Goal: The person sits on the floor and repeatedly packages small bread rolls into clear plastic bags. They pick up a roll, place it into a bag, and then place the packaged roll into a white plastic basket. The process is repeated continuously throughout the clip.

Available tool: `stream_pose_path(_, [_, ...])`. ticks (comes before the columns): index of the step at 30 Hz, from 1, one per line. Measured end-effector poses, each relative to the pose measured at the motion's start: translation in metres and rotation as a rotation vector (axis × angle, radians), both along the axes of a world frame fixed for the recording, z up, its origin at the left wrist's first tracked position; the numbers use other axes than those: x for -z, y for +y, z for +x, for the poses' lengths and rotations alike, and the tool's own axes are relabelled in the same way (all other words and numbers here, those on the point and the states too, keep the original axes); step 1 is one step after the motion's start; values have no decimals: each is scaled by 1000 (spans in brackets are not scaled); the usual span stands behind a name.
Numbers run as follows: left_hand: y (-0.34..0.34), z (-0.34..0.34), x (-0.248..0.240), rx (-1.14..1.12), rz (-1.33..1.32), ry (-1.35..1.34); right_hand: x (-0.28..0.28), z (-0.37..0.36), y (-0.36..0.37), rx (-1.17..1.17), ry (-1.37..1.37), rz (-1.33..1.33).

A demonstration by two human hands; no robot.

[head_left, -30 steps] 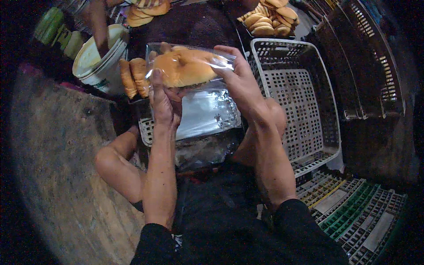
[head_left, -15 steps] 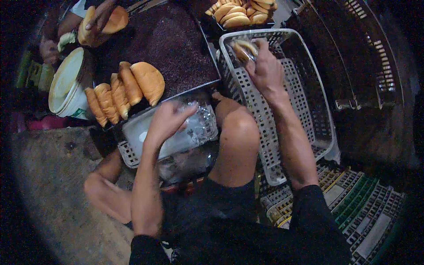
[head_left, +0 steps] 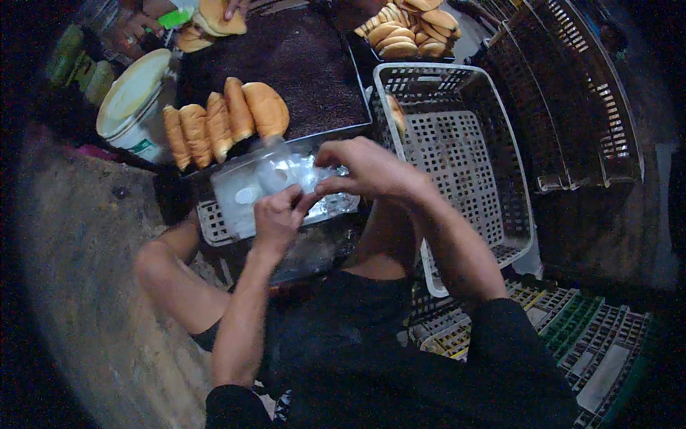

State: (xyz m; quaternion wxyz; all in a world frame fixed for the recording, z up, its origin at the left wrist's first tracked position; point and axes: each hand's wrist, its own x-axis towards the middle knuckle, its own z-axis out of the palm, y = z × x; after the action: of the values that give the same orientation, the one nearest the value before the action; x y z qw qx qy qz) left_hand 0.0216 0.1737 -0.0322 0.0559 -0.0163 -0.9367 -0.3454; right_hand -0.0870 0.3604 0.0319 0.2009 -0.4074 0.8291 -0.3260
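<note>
A stack of clear plastic bags (head_left: 246,182) lies over a small pale basket (head_left: 214,225) in front of me. My left hand (head_left: 275,223) is at the near side of the stack, thumb and fingers pinched on a bag. From the right, my right hand (head_left: 366,168) reaches over the stack's right end, its fingers curled and pinching at the same plastic. Between the hands the film is crumpled and shiny. Just behind the stack, several bread rolls (head_left: 218,125) stand in a row. A wrapped bun (head_left: 395,114) rests against the left wall of a large grey crate (head_left: 525,186).
Beyond the rolls is a tray of dark, crumbly filling (head_left: 293,68). A white bucket (head_left: 136,107) stands at left. At top left, another person's hands hold a split bun (head_left: 221,16) and a green spatula (head_left: 175,18). More buns (head_left: 414,32) lie far right; stacked crates (head_left: 572,336) are near right.
My right hand has left the wrapped bun in the crate and come back to the plastic bags. My left hand has moved slightly nearer me. The other person's bun has shifted right.
</note>
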Motion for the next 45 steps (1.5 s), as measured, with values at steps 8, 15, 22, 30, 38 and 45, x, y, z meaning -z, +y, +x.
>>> stream_pose_path(8, [-13, -37, -4, -483, 1697, -83, -8, 72, -12, 784, -612, -753])
stream_pose_path(15, [-138, -30, -10, -1156, 1247, 389, 64, 11, -118, 680, 104, -404])
stream_pose_path(22, [-167, -20, 25, -878, 1519, 391, 98, -62, -109, 726, 77, -153])
stream_pose_path(30, [-171, -47, -6, -592, 1011, 244, -71, -43, 30, 369, -596, -511])
stream_pose_path(38, [-76, -45, -30, -157, 1634, 4, -38, -42, -51, 242, -534, -320])
stream_pose_path(45, [-47, -36, -46, -229, 1912, 287, -39, 31, -87, 335, 729, -529])
